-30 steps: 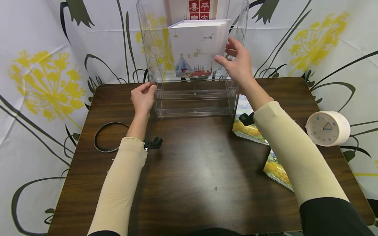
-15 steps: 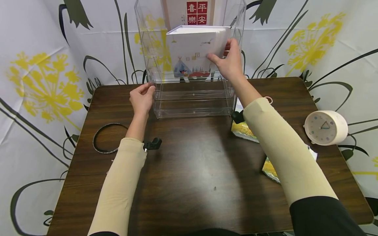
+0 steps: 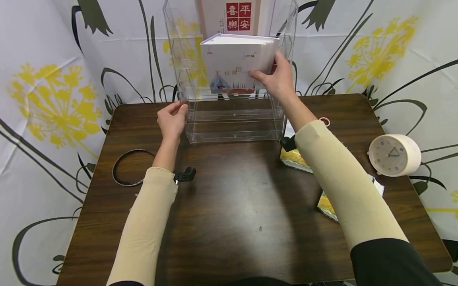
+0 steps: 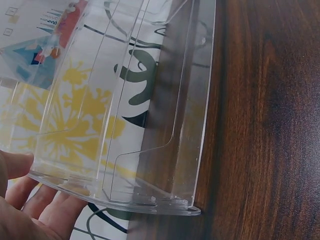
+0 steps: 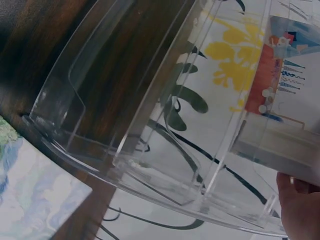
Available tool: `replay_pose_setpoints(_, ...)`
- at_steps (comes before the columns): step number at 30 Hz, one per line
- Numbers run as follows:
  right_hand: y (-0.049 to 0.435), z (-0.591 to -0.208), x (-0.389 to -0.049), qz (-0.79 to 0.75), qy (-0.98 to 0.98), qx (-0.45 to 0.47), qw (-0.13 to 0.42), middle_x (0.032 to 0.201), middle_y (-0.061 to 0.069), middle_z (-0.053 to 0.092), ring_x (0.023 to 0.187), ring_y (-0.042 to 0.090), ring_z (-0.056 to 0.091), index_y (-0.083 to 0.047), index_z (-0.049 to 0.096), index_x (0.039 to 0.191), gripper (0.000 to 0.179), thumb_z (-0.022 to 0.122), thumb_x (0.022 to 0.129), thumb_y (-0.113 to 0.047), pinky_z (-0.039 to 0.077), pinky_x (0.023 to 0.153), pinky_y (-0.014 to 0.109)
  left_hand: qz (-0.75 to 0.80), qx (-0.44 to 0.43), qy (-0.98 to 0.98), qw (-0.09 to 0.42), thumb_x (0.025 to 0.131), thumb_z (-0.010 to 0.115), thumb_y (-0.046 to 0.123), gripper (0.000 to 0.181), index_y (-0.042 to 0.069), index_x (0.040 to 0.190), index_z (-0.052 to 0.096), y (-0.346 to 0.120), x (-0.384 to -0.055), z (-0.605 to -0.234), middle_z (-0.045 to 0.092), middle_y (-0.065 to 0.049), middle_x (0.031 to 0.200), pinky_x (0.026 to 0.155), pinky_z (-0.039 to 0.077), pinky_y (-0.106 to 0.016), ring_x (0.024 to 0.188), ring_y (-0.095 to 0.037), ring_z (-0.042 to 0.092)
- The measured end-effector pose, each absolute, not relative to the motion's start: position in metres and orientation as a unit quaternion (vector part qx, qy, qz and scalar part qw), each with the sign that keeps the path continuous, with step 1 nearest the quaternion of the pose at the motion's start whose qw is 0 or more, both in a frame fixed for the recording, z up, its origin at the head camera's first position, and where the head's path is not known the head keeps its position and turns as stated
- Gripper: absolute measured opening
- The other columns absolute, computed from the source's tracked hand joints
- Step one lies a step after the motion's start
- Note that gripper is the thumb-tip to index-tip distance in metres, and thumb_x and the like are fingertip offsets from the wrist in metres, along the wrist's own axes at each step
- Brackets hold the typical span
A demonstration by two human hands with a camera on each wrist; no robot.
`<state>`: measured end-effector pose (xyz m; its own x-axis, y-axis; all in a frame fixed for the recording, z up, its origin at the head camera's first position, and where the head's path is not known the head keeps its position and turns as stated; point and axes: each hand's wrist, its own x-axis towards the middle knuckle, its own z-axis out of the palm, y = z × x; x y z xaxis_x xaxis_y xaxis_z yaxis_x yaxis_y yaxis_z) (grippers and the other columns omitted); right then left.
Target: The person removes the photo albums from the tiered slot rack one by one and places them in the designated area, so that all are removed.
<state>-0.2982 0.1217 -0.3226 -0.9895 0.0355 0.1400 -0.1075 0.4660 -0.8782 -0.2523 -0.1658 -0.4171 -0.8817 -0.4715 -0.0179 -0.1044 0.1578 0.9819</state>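
A clear acrylic tiered rack [image 3: 234, 137] stands at the back of the table. My left hand [image 3: 171, 119] pinches its left side edge; in the left wrist view the thumb is on one side of that clear panel [image 4: 75, 187] and the fingers are on the other. In a middle tier a white book [image 3: 229, 59] with a tent drawing leans, its top edge toward me. My right hand [image 3: 275, 79] grips the book's right side, thumb on the front cover and fingers behind. Another book with red character squares [image 3: 239, 16] stands in the tier above.
Two painted-cover books lie at the right, one by the rack [image 3: 295, 159], the other [image 3: 327, 206] partly under my right forearm. A round alarm clock [image 3: 393, 155] stands at the far right. A dark looped band [image 3: 115, 167] lies left. A patterned curtain [image 3: 57, 47] hangs behind.
My right hand has moved left and closed on the white book's side. The book's top edge has dropped a little. My left hand stays on the rack.
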Motion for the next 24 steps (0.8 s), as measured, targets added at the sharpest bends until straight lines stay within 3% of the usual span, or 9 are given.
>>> replay_pose_setpoints(5, 0.1223, -0.3256, -0.2977, 0.532, -0.843, 0.013, 0.084, 0.126, 0.000, 0.063, 0.114, 0.012, 0.058, -0.017, 0.055, 0.130, 0.057, 0.082, 0.081, -0.025, 0.048, 0.097, 0.029, -0.619, 0.192, -0.747, 0.146, 0.090, 0.072, 0.017, 0.026, 0.009, 0.115, 0.074, -0.1655, -0.2529, -0.4180, 0.073, -0.007, 0.109, 0.065, 0.054, -0.018, 0.089, -0.008, 0.068)
replay_pose_setpoints(14, 0.1226, -0.3290, -0.2959, 0.533, -0.836, 0.033, 0.125, 0.122, 0.001, 0.067, 0.111, 0.013, 0.061, -0.014, 0.058, 0.125, 0.053, 0.083, 0.079, -0.023, 0.050, 0.095, 0.027, -0.611, 0.190, -0.754, 0.152, 0.090, 0.072, 0.016, 0.026, 0.008, 0.115, 0.074, -0.1644, -0.2521, -0.4156, 0.072, -0.007, 0.111, 0.082, 0.052, -0.020, 0.096, -0.009, 0.068)
replay_pose_setpoints(24, 0.1240, -0.3200, -0.2953, 0.552, -0.821, 0.063, 0.135, 0.120, 0.002, 0.068, 0.108, 0.014, 0.062, -0.012, 0.059, 0.125, 0.053, 0.084, 0.078, -0.017, 0.051, 0.092, 0.028, -0.607, 0.195, -0.755, 0.155, 0.090, 0.073, 0.016, 0.025, 0.010, 0.113, 0.075, -0.1650, -0.2528, -0.4169, 0.072, -0.006, 0.109, 0.083, 0.051, -0.021, 0.096, -0.009, 0.068)
